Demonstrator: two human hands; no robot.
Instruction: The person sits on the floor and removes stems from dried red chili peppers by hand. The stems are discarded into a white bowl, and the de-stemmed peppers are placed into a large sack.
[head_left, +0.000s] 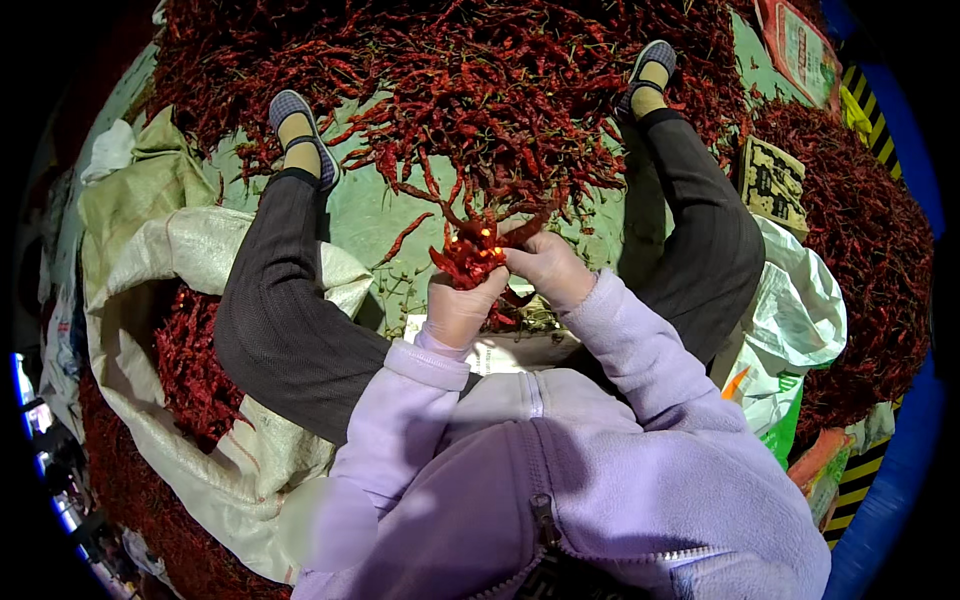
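Note:
My left hand (463, 306), which looks thinly gloved, is closed around a bunch of dried red chili peppers (466, 259) in front of my lap. Against the bunch's right side, my right hand (546, 264) has its thumb and fingers closed on a dark red chili. Just beyond both hands spreads a large heap of dried red chilies (487, 112) with thin stems. A single chili (405, 238) lies on the green floor left of the bunch. Loose stems are scattered on the floor below it.
An open white woven sack (131, 375) holding red chilies stands at my left leg. A white and green plastic bag (795, 315) and a patterned box-like item (772, 184) are at my right, beside another chili heap (862, 262). Both my feet rest at the main heap's edge.

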